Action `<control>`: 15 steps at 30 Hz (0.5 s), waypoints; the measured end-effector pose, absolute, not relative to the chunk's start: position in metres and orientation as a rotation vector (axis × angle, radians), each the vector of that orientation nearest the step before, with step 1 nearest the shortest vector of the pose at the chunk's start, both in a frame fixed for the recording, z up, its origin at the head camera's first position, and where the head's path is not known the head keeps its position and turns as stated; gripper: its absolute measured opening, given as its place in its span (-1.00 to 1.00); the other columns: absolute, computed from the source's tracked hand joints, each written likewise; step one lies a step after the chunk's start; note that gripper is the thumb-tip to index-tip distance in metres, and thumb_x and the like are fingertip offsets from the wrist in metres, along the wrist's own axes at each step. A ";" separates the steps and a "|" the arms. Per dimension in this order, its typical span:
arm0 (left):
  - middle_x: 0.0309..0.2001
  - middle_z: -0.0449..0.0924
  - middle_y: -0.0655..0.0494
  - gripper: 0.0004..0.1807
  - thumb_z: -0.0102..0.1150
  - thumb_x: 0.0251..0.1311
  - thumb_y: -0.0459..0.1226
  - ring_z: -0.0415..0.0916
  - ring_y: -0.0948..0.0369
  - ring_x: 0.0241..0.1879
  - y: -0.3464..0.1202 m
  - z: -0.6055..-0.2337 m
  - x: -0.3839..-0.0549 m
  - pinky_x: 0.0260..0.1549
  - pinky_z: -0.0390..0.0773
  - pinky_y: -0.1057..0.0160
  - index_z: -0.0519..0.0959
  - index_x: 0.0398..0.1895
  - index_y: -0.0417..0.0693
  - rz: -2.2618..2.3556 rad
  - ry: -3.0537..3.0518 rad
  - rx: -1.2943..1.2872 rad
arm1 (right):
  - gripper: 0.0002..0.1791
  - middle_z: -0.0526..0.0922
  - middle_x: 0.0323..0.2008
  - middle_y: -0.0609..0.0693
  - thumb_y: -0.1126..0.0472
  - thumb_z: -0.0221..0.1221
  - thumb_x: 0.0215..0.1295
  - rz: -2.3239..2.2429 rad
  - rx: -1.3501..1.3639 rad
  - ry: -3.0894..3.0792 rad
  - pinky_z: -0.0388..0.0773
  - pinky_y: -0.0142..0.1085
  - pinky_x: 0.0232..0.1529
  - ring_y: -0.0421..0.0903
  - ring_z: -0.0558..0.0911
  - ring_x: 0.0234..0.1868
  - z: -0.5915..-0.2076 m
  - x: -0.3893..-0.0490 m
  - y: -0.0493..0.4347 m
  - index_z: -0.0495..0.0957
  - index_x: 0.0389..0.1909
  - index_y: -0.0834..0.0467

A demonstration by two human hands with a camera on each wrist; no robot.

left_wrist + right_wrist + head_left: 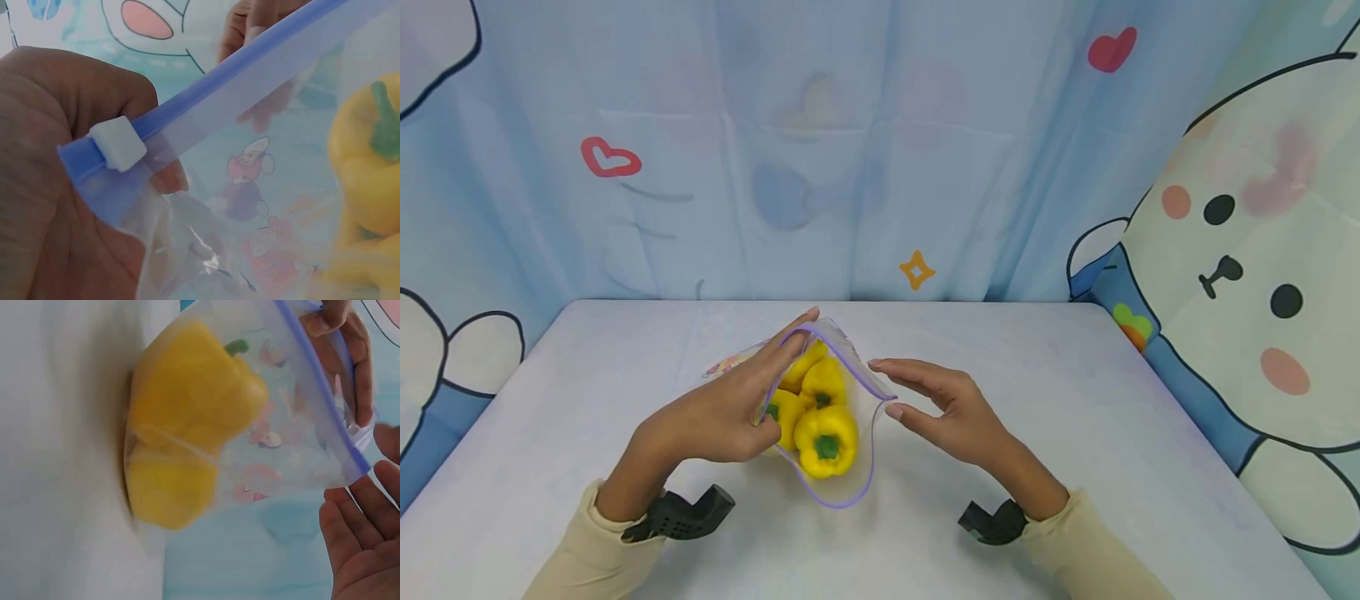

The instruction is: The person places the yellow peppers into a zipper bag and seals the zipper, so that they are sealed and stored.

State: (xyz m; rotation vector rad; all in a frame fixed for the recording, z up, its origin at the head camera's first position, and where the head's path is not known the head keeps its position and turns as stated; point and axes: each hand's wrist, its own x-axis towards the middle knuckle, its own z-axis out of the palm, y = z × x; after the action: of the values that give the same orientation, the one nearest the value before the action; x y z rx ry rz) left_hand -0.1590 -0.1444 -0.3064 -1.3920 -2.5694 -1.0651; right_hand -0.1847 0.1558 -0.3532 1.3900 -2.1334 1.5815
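Observation:
A clear slider bag (pixel 865 467) with a purple zip rim stands on the table, its mouth gaping toward me. Several yellow bell peppers (pixel 826 442) with green stems lie inside. My left hand (pixel 730 408) holds the bag's left rim, its fingers reaching along the outside. In the left wrist view, a white slider (pixel 119 144) sits near the rim's end beside that hand. At the opposite corner of the rim is my right hand (pixel 951 408), thumb and fingers apart and fairly straight around the corner. The right wrist view shows these fingers (pixel 369 519) close to it; contact is unclear.
The white table (pixel 1112 433) spreads around the bag, with its far edge against a blue printed curtain (pixel 850 167). Cartoon figures are printed on the bag's side (pixel 269 437). Each wrist wears a black camera mount (pixel 688 512).

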 end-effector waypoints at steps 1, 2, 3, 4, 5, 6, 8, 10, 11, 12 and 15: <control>0.56 -0.42 0.07 0.07 -0.09 -0.11 -0.52 -0.33 0.13 0.51 -0.144 -0.306 -0.159 0.38 -0.11 0.28 -0.31 0.55 -0.15 -1.066 -2.572 -1.389 | -0.44 0.51 0.22 0.16 0.57 0.20 0.15 1.591 1.402 -2.156 0.41 -0.07 0.16 0.07 0.46 0.26 -0.355 -0.186 0.156 0.45 0.23 0.34; 0.56 -0.41 0.07 0.07 -0.09 -0.11 -0.52 -0.33 0.14 0.51 -0.145 -0.306 -0.159 0.38 -0.12 0.26 -0.31 0.55 -0.15 -1.066 -2.576 -1.384 | -0.43 0.50 0.23 0.15 0.56 0.21 0.16 1.596 1.415 -2.177 0.41 -0.09 0.16 0.07 0.45 0.27 -0.356 -0.186 0.157 0.45 0.25 0.33; 0.56 -0.41 0.08 0.07 -0.09 -0.11 -0.52 -0.33 0.14 0.51 -0.145 -0.306 -0.159 0.39 -0.13 0.26 -0.30 0.55 -0.15 -1.068 -2.579 -1.381 | -0.42 0.49 0.25 0.14 0.54 0.21 0.17 1.595 1.425 -2.196 0.41 -0.12 0.17 0.06 0.44 0.27 -0.357 -0.187 0.157 0.44 0.26 0.32; 0.56 -0.41 0.08 0.07 -0.08 -0.11 -0.51 -0.33 0.14 0.51 -0.145 -0.306 -0.159 0.39 -0.13 0.26 -0.30 0.55 -0.16 -1.068 -2.581 -1.377 | -0.42 0.48 0.26 0.12 0.53 0.21 0.18 1.594 1.429 -2.213 0.42 -0.13 0.16 0.05 0.45 0.27 -0.359 -0.187 0.157 0.43 0.27 0.31; 0.56 -0.40 0.07 0.06 -0.08 -0.11 -0.52 -0.32 0.14 0.51 -0.145 -0.306 -0.159 0.39 -0.14 0.26 -0.30 0.55 -0.16 -1.067 -2.578 -1.379 | -0.42 0.47 0.26 0.12 0.53 0.21 0.18 1.594 1.434 -2.222 0.42 -0.14 0.16 0.05 0.44 0.27 -0.360 -0.188 0.157 0.43 0.28 0.31; 0.56 -0.40 0.06 0.06 -0.08 -0.11 -0.51 -0.32 0.13 0.51 -0.146 -0.306 -0.159 0.39 -0.14 0.26 -0.29 0.55 -0.18 -1.067 -2.572 -1.384 | -0.42 0.47 0.27 0.11 0.52 0.21 0.19 1.594 1.435 -2.227 0.43 -0.15 0.15 0.04 0.45 0.27 -0.360 -0.188 0.156 0.43 0.28 0.30; 0.56 -0.39 0.03 0.06 -0.09 -0.12 -0.52 -0.31 0.11 0.50 -0.146 -0.306 -0.160 0.38 -0.14 0.29 -0.29 0.54 -0.20 -1.069 -2.557 -1.395 | -0.43 0.47 0.26 0.12 0.52 0.20 0.20 1.595 1.431 -2.224 0.45 -0.15 0.13 0.05 0.46 0.25 -0.361 -0.188 0.156 0.43 0.28 0.30; 0.56 -0.38 0.00 0.06 -0.09 -0.13 -0.53 -0.30 0.10 0.50 -0.146 -0.306 -0.160 0.38 -0.13 0.31 -0.28 0.54 -0.22 -1.071 -2.546 -1.404 | -0.45 0.49 0.24 0.12 0.52 0.19 0.21 1.606 1.421 -2.211 0.47 -0.15 0.10 0.05 0.47 0.24 -0.362 -0.188 0.155 0.45 0.26 0.30; 0.56 -0.38 0.00 0.06 -0.09 -0.13 -0.53 -0.30 0.09 0.50 -0.147 -0.306 -0.160 0.37 -0.13 0.32 -0.28 0.54 -0.23 -1.076 -2.543 -1.407 | -0.46 0.50 0.23 0.12 0.52 0.19 0.21 1.608 1.413 -2.205 0.48 -0.15 0.09 0.05 0.48 0.24 -0.362 -0.188 0.154 0.47 0.25 0.30; 0.56 -0.39 0.01 0.05 -0.09 -0.13 -0.53 -0.30 0.10 0.50 -0.147 -0.306 -0.160 0.37 -0.13 0.32 -0.28 0.54 -0.23 -1.082 -2.545 -1.406 | -0.48 0.51 0.21 0.13 0.52 0.19 0.20 1.607 1.405 -2.197 0.48 -0.14 0.08 0.05 0.49 0.23 -0.363 -0.188 0.153 0.48 0.23 0.31; 0.56 -0.40 0.04 0.05 -0.09 -0.13 -0.52 -0.31 0.12 0.50 -0.147 -0.307 -0.161 0.37 -0.13 0.33 -0.27 0.54 -0.22 -1.096 -2.559 -1.397 | -0.53 0.56 0.16 0.15 0.54 0.20 0.18 1.612 1.393 -2.165 0.51 -0.13 0.04 0.05 0.51 0.20 -0.365 -0.189 0.151 0.54 0.15 0.33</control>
State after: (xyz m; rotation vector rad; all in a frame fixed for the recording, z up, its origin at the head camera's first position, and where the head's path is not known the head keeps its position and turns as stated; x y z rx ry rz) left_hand -0.1606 -0.1471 -0.3065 -1.3967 -2.5593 -1.0959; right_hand -0.1891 0.1513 -0.3646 1.3927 -2.1649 1.6122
